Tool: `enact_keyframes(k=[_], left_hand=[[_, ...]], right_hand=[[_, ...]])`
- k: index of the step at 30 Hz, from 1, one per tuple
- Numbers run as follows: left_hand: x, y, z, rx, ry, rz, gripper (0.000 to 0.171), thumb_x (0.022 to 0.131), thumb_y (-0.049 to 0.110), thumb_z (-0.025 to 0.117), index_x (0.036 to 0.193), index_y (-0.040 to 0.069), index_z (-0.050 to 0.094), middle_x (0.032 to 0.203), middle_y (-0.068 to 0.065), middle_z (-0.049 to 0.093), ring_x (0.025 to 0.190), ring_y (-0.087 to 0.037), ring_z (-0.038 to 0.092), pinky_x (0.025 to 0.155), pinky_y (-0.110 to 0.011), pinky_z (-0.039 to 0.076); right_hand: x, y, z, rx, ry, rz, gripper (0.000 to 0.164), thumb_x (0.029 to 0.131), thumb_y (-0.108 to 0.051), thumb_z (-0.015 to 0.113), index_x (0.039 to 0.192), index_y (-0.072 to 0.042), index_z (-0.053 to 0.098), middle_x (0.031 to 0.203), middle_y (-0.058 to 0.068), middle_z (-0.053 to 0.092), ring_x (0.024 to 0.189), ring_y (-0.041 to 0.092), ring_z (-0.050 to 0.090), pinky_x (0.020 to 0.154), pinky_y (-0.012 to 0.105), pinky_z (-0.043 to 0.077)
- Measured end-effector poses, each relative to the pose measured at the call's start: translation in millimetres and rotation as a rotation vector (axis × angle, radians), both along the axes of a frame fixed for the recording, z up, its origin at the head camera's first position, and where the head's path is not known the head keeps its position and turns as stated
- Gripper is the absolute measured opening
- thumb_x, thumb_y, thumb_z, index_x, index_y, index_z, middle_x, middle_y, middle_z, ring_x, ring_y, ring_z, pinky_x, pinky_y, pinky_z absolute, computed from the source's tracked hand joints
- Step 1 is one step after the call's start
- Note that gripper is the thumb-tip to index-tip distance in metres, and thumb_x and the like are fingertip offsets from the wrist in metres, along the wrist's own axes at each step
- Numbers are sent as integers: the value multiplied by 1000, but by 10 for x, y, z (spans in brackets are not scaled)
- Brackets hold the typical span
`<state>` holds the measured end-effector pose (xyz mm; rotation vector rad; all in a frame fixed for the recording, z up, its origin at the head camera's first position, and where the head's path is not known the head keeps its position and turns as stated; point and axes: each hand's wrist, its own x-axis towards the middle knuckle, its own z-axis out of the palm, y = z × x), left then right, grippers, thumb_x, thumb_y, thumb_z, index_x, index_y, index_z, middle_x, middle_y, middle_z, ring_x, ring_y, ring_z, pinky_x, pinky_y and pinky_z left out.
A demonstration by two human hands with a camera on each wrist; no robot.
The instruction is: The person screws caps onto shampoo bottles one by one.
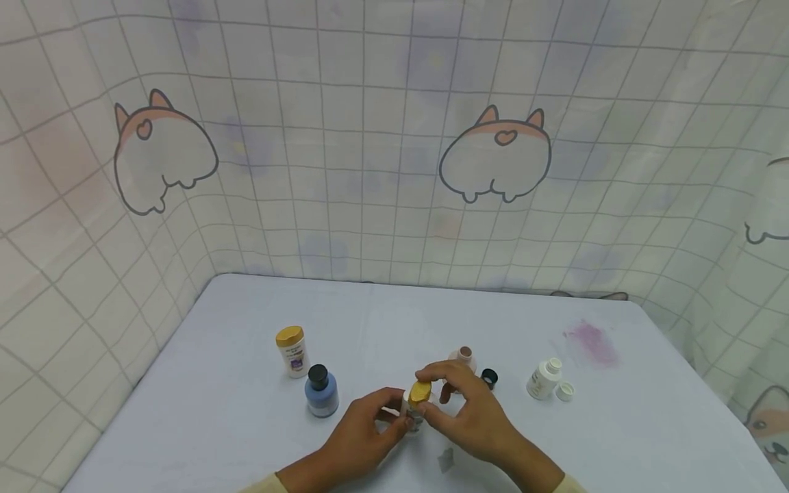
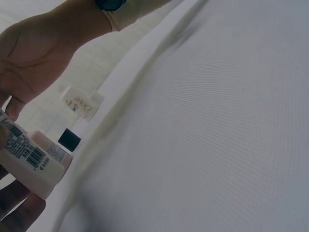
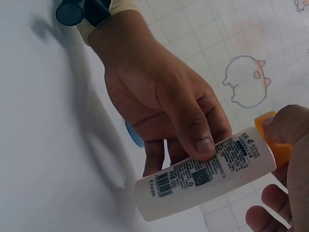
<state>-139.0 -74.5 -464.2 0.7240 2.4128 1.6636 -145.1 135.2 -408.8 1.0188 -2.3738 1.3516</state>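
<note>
A white bottle with a printed label and a barcode is held between both hands over the near middle of the table. My left hand grips its body, the thumb lying across the label in the right wrist view. My right hand pinches the yellow cap at its top between thumb and fingers. In the right wrist view the cap sits at the bottle's upper end. Right behind my right hand, partly hidden by it, stands a pinkish bottle with its neck uncovered.
A black cap lies beside the pinkish bottle. Further right, an uncapped white bottle stands next to a white cap. To the left are a blue bottle with a black cap and a white bottle with a yellow lid. A patterned curtain surrounds the table.
</note>
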Motion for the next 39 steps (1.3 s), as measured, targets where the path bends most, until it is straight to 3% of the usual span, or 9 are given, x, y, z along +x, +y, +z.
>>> enact_keyframes(k=[5, 8, 13, 18, 20, 24, 29, 34, 39], left_hand=[[-23, -18, 11, -23, 3, 28, 32, 92, 38, 59, 121, 25, 54, 114, 12, 59, 103, -7, 57, 87, -26, 49], [-35, -34, 10, -41, 1, 47, 32, 92, 39, 58, 121, 26, 54, 115, 13, 58, 104, -7, 56, 88, -27, 49], [-39, -49, -2, -42, -15, 43, 33, 92, 40, 58, 121, 26, 54, 116, 13, 58, 105, -7, 56, 88, -29, 49], [-32, -50, -27, -22, -14, -9, 32, 92, 39, 59, 122, 27, 54, 115, 12, 59, 105, -7, 57, 89, -32, 49], [-29, -57, -32, -19, -4, -41, 32, 93, 38, 58, 123, 28, 53, 114, 12, 59, 105, -7, 57, 89, -33, 49], [-20, -72, -16, -25, -5, -106, 33, 94, 38, 54, 126, 28, 50, 117, 13, 58, 107, -8, 55, 90, -33, 48], [0, -76, 8, -14, -10, -158, 30, 96, 36, 51, 125, 27, 51, 118, 11, 57, 107, -10, 56, 89, -30, 48], [14, -85, 11, -15, 1, -174, 27, 97, 35, 51, 123, 27, 52, 116, 11, 58, 106, -10, 57, 88, -29, 49], [11, -91, -7, -42, -4, -165, 27, 97, 37, 51, 122, 29, 52, 114, 13, 58, 107, -9, 56, 88, -29, 49]], right_hand=[[-50, 61, -111, 33, -53, -51, 32, 86, -27, 70, 115, -26, 58, 108, -11, 59, 79, 10, 51, 67, 28, 48], [-53, 66, -118, 4, -14, -36, 33, 84, -16, 72, 113, -24, 59, 107, -10, 60, 81, 9, 51, 65, 28, 48], [-5, 33, 3, -24, 17, -21, 35, 80, 3, 68, 109, -17, 62, 104, -7, 62, 85, 8, 52, 65, 29, 49], [-58, 97, -120, 2, -75, 12, 47, 82, 7, 59, 119, -21, 57, 115, -7, 60, 88, 12, 56, 70, 28, 51], [-42, 92, -104, 4, -114, 44, 57, 77, 13, 54, 125, -19, 55, 121, -3, 58, 88, 14, 57, 69, 28, 51], [14, 50, 5, 3, -152, 115, 68, 71, 18, 48, 131, -15, 52, 129, 1, 54, 102, 19, 56, 73, 31, 51], [92, -2, 194, 7, -167, 163, 62, 74, 18, 49, 128, -12, 56, 126, 2, 57, 119, 20, 49, 87, 39, 49], [116, -17, 255, -20, -154, 197, 57, 74, 20, 51, 123, -9, 60, 117, 5, 61, 102, 17, 55, 79, 36, 51], [101, -17, 231, -42, -69, 225, 55, 73, 17, 58, 120, -10, 59, 112, 7, 61, 93, 16, 55, 70, 28, 49]])
